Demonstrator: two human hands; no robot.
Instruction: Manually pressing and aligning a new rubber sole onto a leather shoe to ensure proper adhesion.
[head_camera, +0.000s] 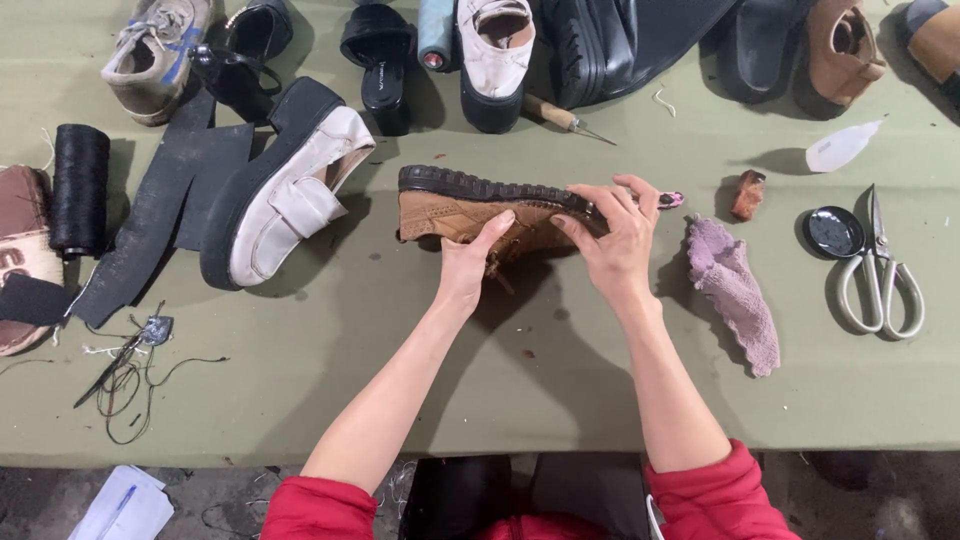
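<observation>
A brown shoe (450, 212) with a black ridged sole lies on its side in the middle of the green table (560, 380), sole facing away from me. My left hand (470, 262) grips its upper from below near the laces. My right hand (615, 235) clasps the toe end, fingers curled over the sole edge. A thin pink-tipped tool (668, 200) pokes out past my right fingers.
A white platform shoe (285, 195) lies left of the brown one, beside black rubber strips (150, 235) and a black thread spool (78, 190). To the right lie a pink cloth (735, 290), scissors (880, 270), a small black dish (833, 232) and a white squeeze bottle (842, 146). More shoes line the far edge.
</observation>
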